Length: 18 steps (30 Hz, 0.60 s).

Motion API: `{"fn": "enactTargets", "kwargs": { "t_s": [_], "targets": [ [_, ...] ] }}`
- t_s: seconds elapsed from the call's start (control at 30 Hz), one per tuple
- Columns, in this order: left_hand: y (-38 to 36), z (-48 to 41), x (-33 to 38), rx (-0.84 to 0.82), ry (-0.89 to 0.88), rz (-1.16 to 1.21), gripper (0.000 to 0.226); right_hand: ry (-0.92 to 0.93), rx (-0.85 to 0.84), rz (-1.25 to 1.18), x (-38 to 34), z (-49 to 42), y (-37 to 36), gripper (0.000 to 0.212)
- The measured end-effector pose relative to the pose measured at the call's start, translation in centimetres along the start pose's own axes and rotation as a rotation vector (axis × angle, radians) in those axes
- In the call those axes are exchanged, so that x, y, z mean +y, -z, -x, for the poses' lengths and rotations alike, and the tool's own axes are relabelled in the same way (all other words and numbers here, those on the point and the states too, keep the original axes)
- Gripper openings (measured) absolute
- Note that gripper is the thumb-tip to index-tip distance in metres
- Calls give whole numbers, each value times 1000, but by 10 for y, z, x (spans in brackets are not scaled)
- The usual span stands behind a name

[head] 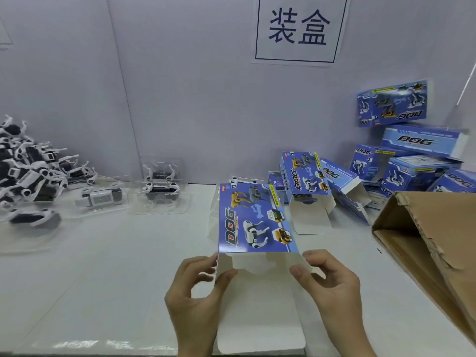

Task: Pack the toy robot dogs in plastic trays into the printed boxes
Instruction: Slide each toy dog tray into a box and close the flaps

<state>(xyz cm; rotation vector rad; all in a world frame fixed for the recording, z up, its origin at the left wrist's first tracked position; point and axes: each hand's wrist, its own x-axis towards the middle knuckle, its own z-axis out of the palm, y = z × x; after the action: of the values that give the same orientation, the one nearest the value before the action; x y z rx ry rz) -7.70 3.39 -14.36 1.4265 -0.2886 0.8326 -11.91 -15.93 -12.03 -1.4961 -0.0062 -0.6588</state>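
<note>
A blue printed DOG box [255, 220] lies in front of me on the white table, its near end open with white flaps spread. My left hand [198, 302] pinches the left side flap. My right hand [332, 289] pinches the right side flap. The long white tuck flap [260, 318] hangs toward me between my wrists. A clear plastic tray edge [213, 222] shows beside the box's left side. Further toy robot dogs in clear trays [159, 189] sit at the middle left, and a heap of loose white-and-black dogs [28, 171] fills the far left.
Another open-ended printed box [304, 181] stands just behind, with several more boxes [417, 161] piled at the back right. A torn brown carton [432, 248] lies open at the right edge. A sign with two characters [298, 28] hangs on the grey wall.
</note>
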Motion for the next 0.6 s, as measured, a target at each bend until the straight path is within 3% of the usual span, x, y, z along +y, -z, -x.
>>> {"fn": "enactTargets", "kwargs": {
  "t_s": [0.13, 0.23, 0.37, 0.43, 0.5, 0.6],
  "targets": [
    [2, 6, 1, -22, 51, 72, 18, 4, 20, -39, 2, 3, -1, 23],
    [16, -3, 2, -117, 133, 159, 19, -19, -57, -104, 1, 1, 8, 22],
    [29, -12, -2, -249, 525, 474, 79, -193, -199, -308, 1, -1, 13, 49],
    [31, -11, -2, -291, 686, 561, 100, -285, -246, -429, 2, 2, 6, 53],
    [29, -11, -1, -325, 726, 566, 110, -335, -259, -461, 3, 5, -3, 52],
    [31, -18, -1, -271, 651, 582, 93, -386, -156, -474, -3, 2, -10, 43]
  ]
}}
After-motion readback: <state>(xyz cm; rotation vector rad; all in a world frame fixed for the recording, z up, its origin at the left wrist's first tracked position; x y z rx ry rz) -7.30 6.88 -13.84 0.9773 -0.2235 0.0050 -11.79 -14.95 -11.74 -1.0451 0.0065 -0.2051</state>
